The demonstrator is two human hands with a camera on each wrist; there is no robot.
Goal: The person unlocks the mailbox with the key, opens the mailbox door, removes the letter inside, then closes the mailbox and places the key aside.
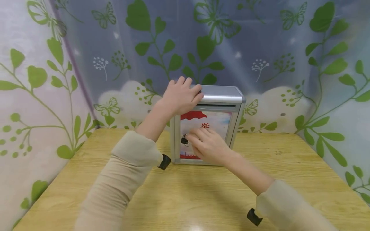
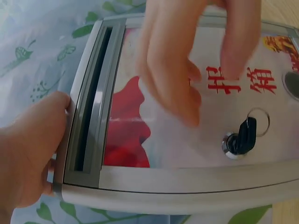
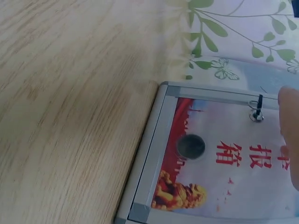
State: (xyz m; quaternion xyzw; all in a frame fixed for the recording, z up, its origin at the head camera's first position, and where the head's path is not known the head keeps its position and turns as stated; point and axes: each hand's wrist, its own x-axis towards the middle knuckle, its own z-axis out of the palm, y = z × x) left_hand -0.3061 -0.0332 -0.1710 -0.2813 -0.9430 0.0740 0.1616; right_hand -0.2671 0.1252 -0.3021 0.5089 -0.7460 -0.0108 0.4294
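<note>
An upright silver-framed metal suggestion box has a slot near its top and red characters on its printed front. My left hand rests over the top left corner, thumb along the upper front edge; part of its fingers is hidden in the left wrist view. A black-headed key with a wire ring sits in the lock at the panel's left side. In front of the panel, my right hand hovers with loosely bent fingers, beside the key and apart from it, blurred in the left wrist view.
The box stands on a light wooden table, close to a leaf-and-butterfly patterned curtain behind it. A round dark disc sits low on the panel. Black wrist mounts stick out from both cuffs.
</note>
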